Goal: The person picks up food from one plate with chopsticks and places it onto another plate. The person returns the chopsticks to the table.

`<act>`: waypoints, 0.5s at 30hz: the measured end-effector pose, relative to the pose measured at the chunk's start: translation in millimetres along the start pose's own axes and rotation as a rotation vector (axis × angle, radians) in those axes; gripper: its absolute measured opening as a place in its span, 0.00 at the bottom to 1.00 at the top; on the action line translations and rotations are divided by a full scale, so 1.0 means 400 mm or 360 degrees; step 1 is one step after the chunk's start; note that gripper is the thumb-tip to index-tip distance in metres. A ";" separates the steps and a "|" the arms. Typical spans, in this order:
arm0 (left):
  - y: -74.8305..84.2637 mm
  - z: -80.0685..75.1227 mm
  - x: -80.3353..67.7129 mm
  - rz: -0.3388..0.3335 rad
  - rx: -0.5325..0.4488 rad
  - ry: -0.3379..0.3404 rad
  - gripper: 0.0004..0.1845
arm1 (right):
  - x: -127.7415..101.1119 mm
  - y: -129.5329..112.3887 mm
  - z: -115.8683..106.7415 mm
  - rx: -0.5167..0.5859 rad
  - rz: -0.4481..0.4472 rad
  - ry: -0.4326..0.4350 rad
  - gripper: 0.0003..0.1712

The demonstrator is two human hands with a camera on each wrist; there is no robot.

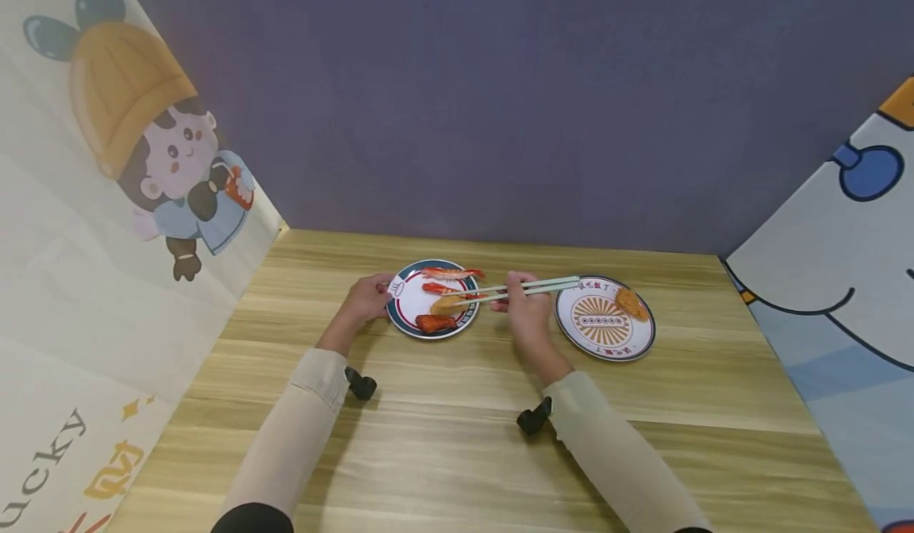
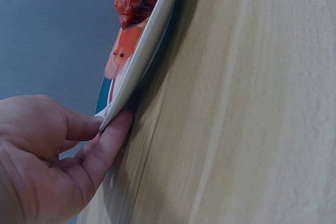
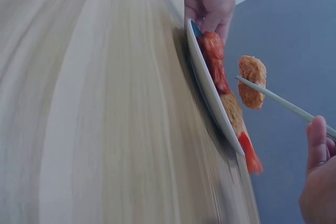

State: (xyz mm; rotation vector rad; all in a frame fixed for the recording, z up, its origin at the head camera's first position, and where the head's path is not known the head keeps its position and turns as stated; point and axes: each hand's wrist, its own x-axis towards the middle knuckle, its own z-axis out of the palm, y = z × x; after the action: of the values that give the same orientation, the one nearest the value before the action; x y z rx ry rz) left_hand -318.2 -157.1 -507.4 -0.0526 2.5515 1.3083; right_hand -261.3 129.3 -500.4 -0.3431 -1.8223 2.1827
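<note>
My left hand [image 1: 376, 293] pinches the near-left rim of a white plate with a dark blue border [image 1: 401, 323]; in the left wrist view its thumb and fingers [image 2: 113, 135] clamp the plate edge [image 2: 149, 35]. On this plate lie two red shrimps [image 1: 451, 274] and a dark red meat piece [image 1: 434, 324]. My right hand [image 1: 520, 299] grips a pair of pale green chopsticks [image 1: 543, 286]. Their tips pinch a golden fried piece [image 1: 446, 304], seen in the right wrist view [image 3: 252, 82] lifted just off the plate [image 3: 207, 90].
A second round plate [image 1: 603, 323] with a sunburst pattern sits to the right of my right hand, with one fried piece [image 1: 631, 303] on its far rim. Both stand on a wooden table [image 1: 457, 438], walled by printed panels left and right and a purple-grey back wall.
</note>
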 end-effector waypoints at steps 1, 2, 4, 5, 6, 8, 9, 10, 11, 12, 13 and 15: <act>0.000 0.000 0.000 0.0002 -0.0004 -0.0001 0.24 | -0.001 0.002 0.006 -0.0001 0.0005 -0.0001 0.13; 0.000 0.000 0.001 0.0005 -0.0005 -0.0002 0.24 | -0.002 0.004 0.012 0.0003 0.0013 -0.0004 0.13; -0.001 0.000 0.003 0.0012 -0.0015 -0.0002 0.24 | -0.006 0.010 0.024 0.0002 0.0017 -0.0025 0.16; -0.002 0.000 0.004 0.0015 -0.0017 -0.0004 0.24 | -0.009 0.012 0.030 0.0012 0.0018 -0.0034 0.17; -0.003 -0.001 0.005 0.0016 -0.0017 -0.0004 0.24 | -0.011 0.014 0.036 0.0014 0.0018 -0.0045 0.18; -0.005 0.000 0.007 0.0019 -0.0017 -0.0006 0.25 | -0.017 0.019 0.048 0.0017 0.0013 -0.0073 0.21; -0.005 0.000 0.008 0.0020 -0.0019 -0.0007 0.25 | -0.019 0.022 0.053 0.0017 0.0005 -0.0081 0.21; -0.006 0.000 0.008 0.0020 -0.0018 -0.0008 0.25 | -0.021 0.025 0.059 0.0024 -0.0002 -0.0088 0.22; -0.006 0.000 0.009 0.0021 -0.0019 -0.0010 0.25 | -0.023 0.027 0.064 0.0015 -0.0011 -0.0094 0.22; -0.006 0.000 0.009 0.0021 -0.0023 -0.0010 0.25 | -0.025 0.029 0.069 0.0006 -0.0023 -0.0099 0.22; -0.006 0.001 0.010 0.0022 -0.0024 -0.0012 0.25 | -0.026 0.031 0.074 0.0005 -0.0034 -0.0102 0.22; -0.007 0.001 0.010 0.0022 -0.0025 -0.0014 0.25 | -0.029 0.034 0.082 0.0005 -0.0047 -0.0101 0.20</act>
State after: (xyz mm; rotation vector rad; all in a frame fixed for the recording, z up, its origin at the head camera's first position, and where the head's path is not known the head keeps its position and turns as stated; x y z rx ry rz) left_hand -321.4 -158.0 -510.7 -0.0326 2.5388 1.3312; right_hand -262.9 92.5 -508.0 -0.2470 -1.8444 2.2002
